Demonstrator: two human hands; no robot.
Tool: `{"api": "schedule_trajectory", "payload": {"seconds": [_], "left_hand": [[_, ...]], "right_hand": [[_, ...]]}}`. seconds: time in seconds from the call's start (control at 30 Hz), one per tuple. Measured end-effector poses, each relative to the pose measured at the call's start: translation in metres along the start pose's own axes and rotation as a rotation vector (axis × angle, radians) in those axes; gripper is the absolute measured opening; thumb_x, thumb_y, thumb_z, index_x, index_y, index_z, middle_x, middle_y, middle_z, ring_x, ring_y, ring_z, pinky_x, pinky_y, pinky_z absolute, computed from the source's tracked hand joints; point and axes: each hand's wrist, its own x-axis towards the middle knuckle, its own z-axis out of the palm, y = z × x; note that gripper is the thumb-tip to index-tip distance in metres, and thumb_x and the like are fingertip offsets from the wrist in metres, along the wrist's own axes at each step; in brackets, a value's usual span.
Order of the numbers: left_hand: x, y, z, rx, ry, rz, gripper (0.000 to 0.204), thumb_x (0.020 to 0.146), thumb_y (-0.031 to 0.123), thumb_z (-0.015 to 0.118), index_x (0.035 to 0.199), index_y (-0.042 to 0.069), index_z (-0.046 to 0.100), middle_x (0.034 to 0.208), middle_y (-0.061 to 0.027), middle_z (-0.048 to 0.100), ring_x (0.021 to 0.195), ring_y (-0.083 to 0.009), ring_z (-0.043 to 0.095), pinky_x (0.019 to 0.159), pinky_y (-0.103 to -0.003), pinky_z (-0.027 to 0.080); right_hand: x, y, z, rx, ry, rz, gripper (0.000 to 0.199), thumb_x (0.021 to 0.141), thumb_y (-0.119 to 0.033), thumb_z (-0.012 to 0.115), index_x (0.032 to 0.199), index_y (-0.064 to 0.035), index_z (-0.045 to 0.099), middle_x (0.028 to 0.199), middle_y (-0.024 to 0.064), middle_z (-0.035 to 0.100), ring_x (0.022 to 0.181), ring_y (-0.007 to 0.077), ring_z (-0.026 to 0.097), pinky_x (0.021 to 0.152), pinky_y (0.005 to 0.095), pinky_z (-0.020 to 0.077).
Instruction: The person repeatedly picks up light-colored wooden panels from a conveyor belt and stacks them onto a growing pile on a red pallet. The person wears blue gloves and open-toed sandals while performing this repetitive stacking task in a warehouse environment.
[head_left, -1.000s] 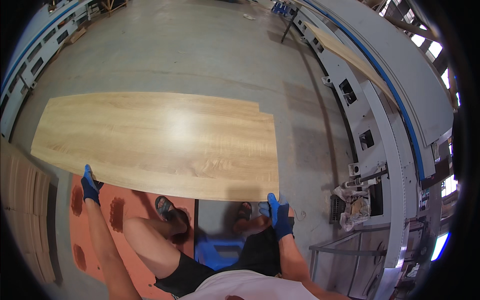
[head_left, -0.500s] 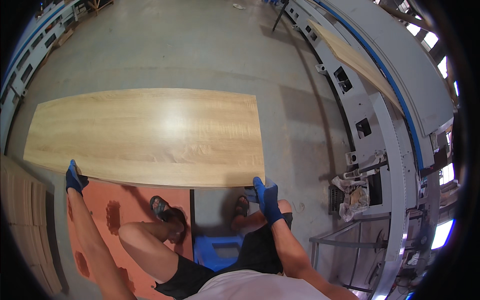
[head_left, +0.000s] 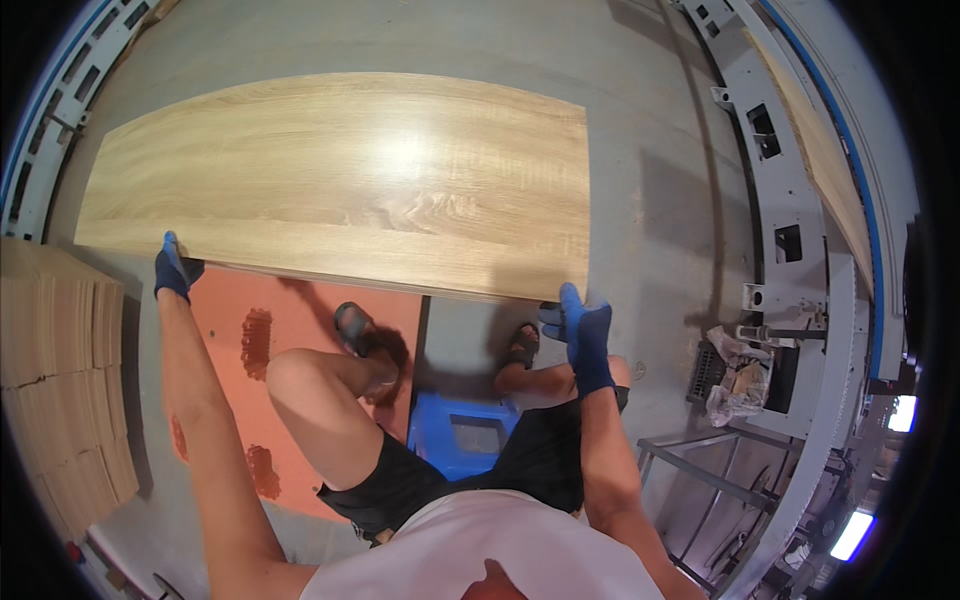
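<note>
A long wood-grain panel (head_left: 340, 180) with a light, shiny top lies across in front of me. Under its near edge, thin layers show, though I cannot tell how many boards there are. My left hand (head_left: 177, 268), in a blue glove, is closed on that edge near the left end, thumb on top and fingers mostly hidden below. At the near right corner, my right hand (head_left: 583, 330), gloved alike, has its thumb up against the edge and its other fingers bent in below it.
An orange board (head_left: 225, 390) with worn patches lies beneath my left leg. A blue plastic stool (head_left: 432, 435) stands between my legs. Stacked brown boards (head_left: 65, 365) rise at the left. Along the right runs a grey machine frame (head_left: 775, 190), with a dark crate (head_left: 706, 372) holding plastic wrap beside it.
My view has tilted and shifted, so panel, stool and feet all appear higher and further right. Both hands stay at the panel's near edge; more of the right hand's bent fingers shows.
</note>
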Motion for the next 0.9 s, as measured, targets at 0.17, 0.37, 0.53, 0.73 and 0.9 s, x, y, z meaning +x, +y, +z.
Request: {"api": "schedule_trajectory", "payload": {"seconds": [0.17, 0.37, 0.53, 0.73, 0.9], "left_hand": [[-0.030, 0.014, 0.028, 0.069, 0.108, 0.016, 0.029, 0.090, 0.040, 0.056, 0.080, 0.012, 0.053, 0.070, -0.0054, 0.054, 0.065, -0.0241, 0.056, 0.060, -0.041, 0.050], [-0.007, 0.025, -0.030, -0.192, -0.195, -0.024, 0.022, 0.094, 0.033, 0.051, 0.084, 0.013, 0.053, 0.067, 0.0031, 0.052, 0.070, -0.0145, 0.055, 0.090, -0.041, 0.049], [-0.002, 0.011, -0.014, 0.412, 0.110, -0.069, 0.052, 0.090, 0.061, 0.038, 0.111, 0.016, 0.055, 0.095, -0.0104, 0.065, 0.085, -0.0326, 0.062, 0.069, -0.052, 0.048], [-0.139, -0.087, 0.103, 0.471, -0.243, -0.274, 0.088, 0.083, 0.074, 0.037, 0.125, -0.002, 0.050, 0.125, -0.0213, 0.055, 0.110, -0.0405, 0.053, 0.093, -0.056, 0.039], [-0.284, -0.127, 0.196, 0.486, -0.605, -0.413, 0.070, 0.086, 0.067, 0.042, 0.112, 0.005, 0.059, 0.102, -0.0151, 0.065, 0.090, -0.0301, 0.062, 0.080, -0.049, 0.047]], "right_hand": [[-0.005, -0.001, 0.003, 0.011, 0.042, -0.026, 0.027, 0.093, -0.019, 0.056, 0.114, -0.0010, 0.055, 0.081, 0.0128, 0.064, 0.059, 0.0203, 0.066, 0.045, 0.0294, 0.0512], [0.001, 0.002, 0.008, 0.048, -0.041, -0.084, 0.030, 0.094, -0.022, 0.056, 0.115, -0.0009, 0.054, 0.079, 0.0109, 0.064, 0.057, 0.0183, 0.064, 0.044, 0.0284, 0.0503], [0.000, 0.011, 0.003, 0.116, -0.058, -0.099, 0.032, 0.095, -0.027, 0.054, 0.115, -0.0013, 0.053, 0.087, 0.0146, 0.065, 0.068, 0.0222, 0.066, 0.054, 0.0306, 0.0533], [0.008, 0.029, -0.072, 0.534, -0.269, 0.079, 0.039, 0.093, -0.031, 0.055, 0.120, -0.0032, 0.053, 0.100, 0.0173, 0.065, 0.080, 0.0252, 0.065, 0.066, 0.0353, 0.0547], [-0.019, 0.032, -0.221, 1.136, -0.210, -0.235, 0.055, 0.096, -0.047, 0.042, 0.138, -0.0126, 0.043, 0.137, 0.0130, 0.049, 0.105, 0.0268, 0.058, 0.088, 0.0403, 0.0479]]}}
